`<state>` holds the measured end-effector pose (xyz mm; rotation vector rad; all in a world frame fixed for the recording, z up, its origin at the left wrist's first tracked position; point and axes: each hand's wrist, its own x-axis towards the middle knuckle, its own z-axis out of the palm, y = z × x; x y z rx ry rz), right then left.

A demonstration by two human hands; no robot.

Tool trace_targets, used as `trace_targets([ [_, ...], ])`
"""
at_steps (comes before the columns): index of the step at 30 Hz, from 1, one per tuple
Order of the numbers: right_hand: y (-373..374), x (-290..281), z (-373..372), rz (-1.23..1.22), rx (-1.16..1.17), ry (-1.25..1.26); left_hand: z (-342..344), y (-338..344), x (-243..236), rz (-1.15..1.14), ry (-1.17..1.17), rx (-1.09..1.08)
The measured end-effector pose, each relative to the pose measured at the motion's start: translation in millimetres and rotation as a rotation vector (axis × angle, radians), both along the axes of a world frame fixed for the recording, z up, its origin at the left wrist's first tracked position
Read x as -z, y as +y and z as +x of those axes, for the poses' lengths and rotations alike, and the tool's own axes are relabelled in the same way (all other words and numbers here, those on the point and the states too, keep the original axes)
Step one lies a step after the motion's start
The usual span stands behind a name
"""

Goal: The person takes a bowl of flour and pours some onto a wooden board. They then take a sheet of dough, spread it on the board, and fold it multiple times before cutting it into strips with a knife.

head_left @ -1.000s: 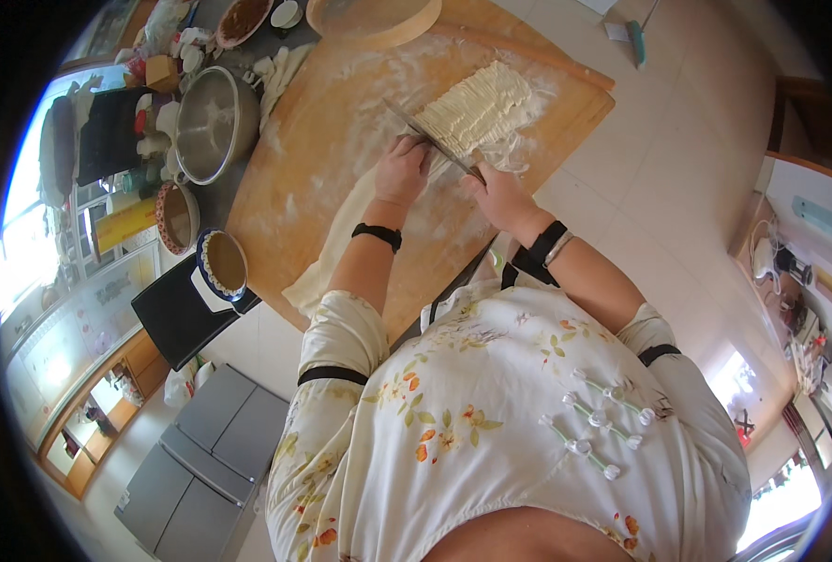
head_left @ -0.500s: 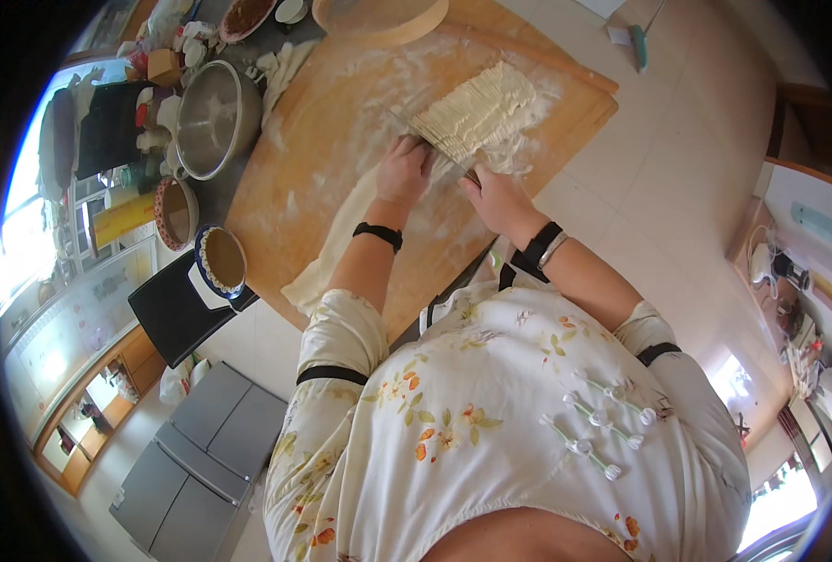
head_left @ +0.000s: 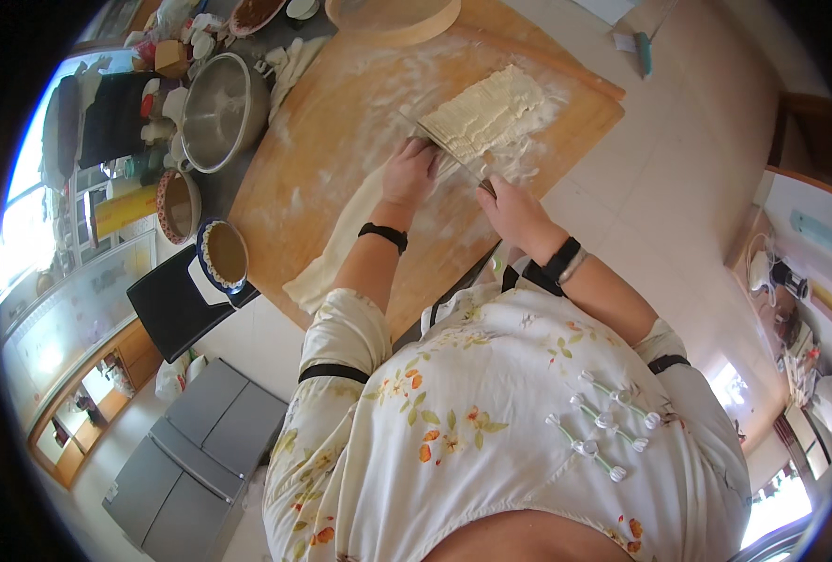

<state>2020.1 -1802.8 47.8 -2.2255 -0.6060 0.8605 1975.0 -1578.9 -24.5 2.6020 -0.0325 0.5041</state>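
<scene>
My right hand (head_left: pixel 517 215) is closed around the handle of a kitchen knife (head_left: pixel 461 161), whose blade slants away to the far left. Right behind the blade, the curled fingers of my left hand (head_left: pixel 410 172) press on a long folded sheet of dough (head_left: pixel 339 245). The sheet runs from under that hand back toward the near left edge of the wooden board (head_left: pixel 285 201). On the blade's far side lies a row of thin cut noodles (head_left: pixel 491 105), packed close together, with loose flour around them.
A round wooden-rimmed sieve (head_left: pixel 397 36) rests at the board's far edge. To the left stand a metal basin (head_left: pixel 247 122), a patterned bowl (head_left: pixel 165 208) and a blue-rimmed bowl (head_left: pixel 212 281). A black chair (head_left: pixel 168 304) is below them, near a grey fridge (head_left: pixel 191 459).
My right hand has drawn the knife a little back and to the right. My left hand stays pressed on the dough beside the blade. The whole view has shifted slightly.
</scene>
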Motion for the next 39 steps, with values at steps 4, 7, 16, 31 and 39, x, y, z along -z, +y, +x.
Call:
trace_targets([
  [4,12.0,15.0,7.0,0.019,0.007,-0.046,0.5,-2.1,-2.5,0.003,-0.009,0.004],
  [7,8.6,20.2,12.2,0.1,0.03,-0.068,1.8,0.8,-0.5,-0.022,-0.015,-0.004],
  [16,-7.8,-11.5,-12.4,-0.099,-0.021,-0.075,-5.7,7.5,6.4,-0.027,0.001,-0.013],
  [31,-10.6,-25.4,-15.3,-0.127,-0.029,-0.092,-4.3,11.4,9.6,-0.014,0.002,0.025],
  [39,17.8,10.8,-10.9,-0.1,0.035,-0.082,-0.5,9.3,6.0,-0.025,0.01,0.017],
])
